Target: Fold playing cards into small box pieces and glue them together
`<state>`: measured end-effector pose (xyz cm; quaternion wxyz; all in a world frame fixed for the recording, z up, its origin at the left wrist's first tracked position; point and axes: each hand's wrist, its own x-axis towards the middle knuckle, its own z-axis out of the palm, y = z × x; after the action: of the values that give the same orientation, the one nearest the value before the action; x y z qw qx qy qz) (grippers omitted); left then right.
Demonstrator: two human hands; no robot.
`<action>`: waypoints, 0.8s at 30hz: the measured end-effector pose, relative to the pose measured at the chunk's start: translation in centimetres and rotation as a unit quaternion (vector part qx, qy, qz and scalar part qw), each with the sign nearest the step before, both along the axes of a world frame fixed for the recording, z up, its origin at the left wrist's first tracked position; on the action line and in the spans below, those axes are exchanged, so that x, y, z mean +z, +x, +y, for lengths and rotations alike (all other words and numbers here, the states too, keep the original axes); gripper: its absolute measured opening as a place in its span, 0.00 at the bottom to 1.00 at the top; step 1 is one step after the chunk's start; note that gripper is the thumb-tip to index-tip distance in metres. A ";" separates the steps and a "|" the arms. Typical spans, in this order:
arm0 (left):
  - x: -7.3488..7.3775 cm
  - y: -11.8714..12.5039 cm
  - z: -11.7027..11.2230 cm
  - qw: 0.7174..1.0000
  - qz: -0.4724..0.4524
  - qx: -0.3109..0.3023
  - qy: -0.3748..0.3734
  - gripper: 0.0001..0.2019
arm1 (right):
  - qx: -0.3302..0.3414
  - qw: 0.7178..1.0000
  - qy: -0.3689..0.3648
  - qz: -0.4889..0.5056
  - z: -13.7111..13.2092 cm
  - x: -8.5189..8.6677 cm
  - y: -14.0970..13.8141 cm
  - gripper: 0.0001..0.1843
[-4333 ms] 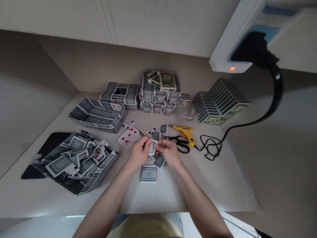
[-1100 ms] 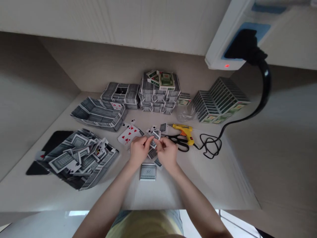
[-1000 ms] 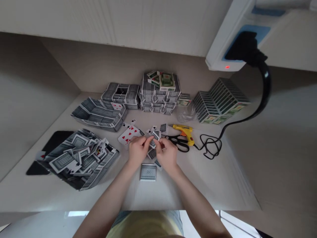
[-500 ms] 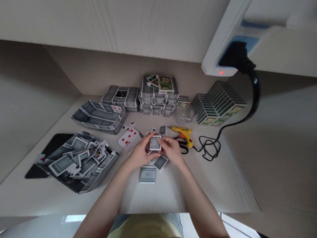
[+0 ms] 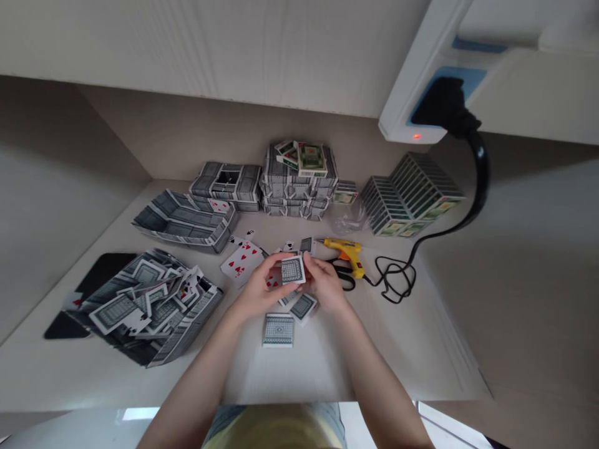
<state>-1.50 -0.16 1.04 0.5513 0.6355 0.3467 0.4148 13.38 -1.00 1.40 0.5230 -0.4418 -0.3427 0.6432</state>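
A small grey-patterned playing card (image 5: 292, 270), seemingly folded, is held back side up over the middle of the desk. My left hand (image 5: 260, 290) grips it from the left, thumb below and fingers above. My right hand (image 5: 325, 282) is closed at its right edge, the thumb by the upper corner; its other fingertips are partly hidden. Under the hands lie loose cards (image 5: 303, 307), some covered by the fingers. Nearer to me rests a square grey-patterned piece (image 5: 278, 330). A face-up heart card (image 5: 243, 262) lies left of my left hand.
A yellow glue gun (image 5: 345, 251) lies on the right, beside black-handled scissors (image 5: 345, 274) and a looped cord (image 5: 395, 274). An open box of cards (image 5: 187, 333) stands at left, before a card-made tray (image 5: 187, 227). Card-covered boxes (image 5: 299, 187) and stacked card packs (image 5: 412, 196) line the back.
My right thumb has moved from the card's face to its upper right corner. The card now shows more of its back and sits slightly further left.
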 end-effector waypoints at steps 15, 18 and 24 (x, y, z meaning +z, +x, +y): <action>0.3 1.0 -0.5 0.967 -0.173 -0.004 -0.186 0.24 | 0.119 0.976 -0.052 0.177 -0.9 1.1 -1.1 0.14; 0.1 1.0 -0.4 0.967 -0.187 -0.013 -0.174 0.24 | 0.124 0.967 -0.065 0.213 -1.0 1.0 -1.0 0.07; -0.5 1.2 -0.4 0.999 -0.022 0.020 0.026 0.18 | 0.083 0.975 -0.088 0.185 -0.9 0.3 -0.9 0.04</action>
<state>-0.26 -0.51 0.52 0.5340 0.6330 0.3363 0.4484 12.50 -1.86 1.70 0.4812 -0.3297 -0.2174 0.7826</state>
